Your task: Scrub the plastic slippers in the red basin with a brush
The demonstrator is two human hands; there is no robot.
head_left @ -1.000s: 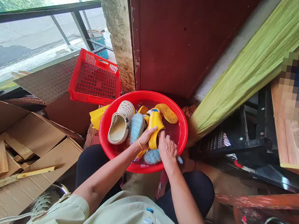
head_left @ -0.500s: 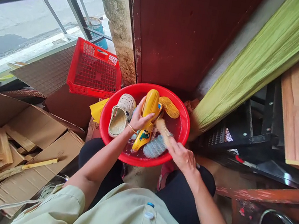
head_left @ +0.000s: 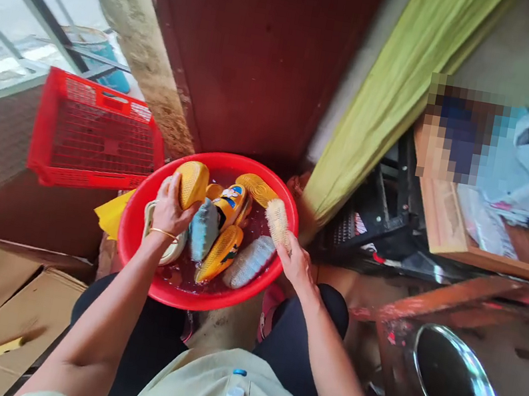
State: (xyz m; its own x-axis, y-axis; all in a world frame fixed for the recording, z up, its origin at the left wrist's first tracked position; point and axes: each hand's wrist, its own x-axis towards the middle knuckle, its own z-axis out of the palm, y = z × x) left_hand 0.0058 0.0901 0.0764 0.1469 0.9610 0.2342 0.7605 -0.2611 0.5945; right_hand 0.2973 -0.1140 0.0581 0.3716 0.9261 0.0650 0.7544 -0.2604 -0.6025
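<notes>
My left hand (head_left: 173, 211) is closed around a yellow slipper (head_left: 194, 181), lifted at the left side of the red basin (head_left: 199, 303). In my right hand (head_left: 298, 266) is a pale scrub brush (head_left: 277, 220), held over the basin's right rim, apart from the slipper. Dark reddish water fills the basin. Other yellow footwear lies in it, including a patterned piece (head_left: 231, 200) and a yellow sole (head_left: 260, 187). A blue slipper (head_left: 204, 231) and a grey-blue one (head_left: 250, 262) are there too. A cream clog (head_left: 173, 252) sits partly hidden under my left forearm.
A red plastic crate (head_left: 99, 137) stands left of the basin, above cardboard (head_left: 19, 299). A dark red door (head_left: 253, 54) rises behind it. A green curtain (head_left: 356, 132) hangs to the right, beside a wooden table (head_left: 437, 213) and a metal pot (head_left: 456, 385).
The view has swung to the right. My left hand has carried the slipper leftward and turned it. The brush has come off the footwear and moved to the basin's right side.
</notes>
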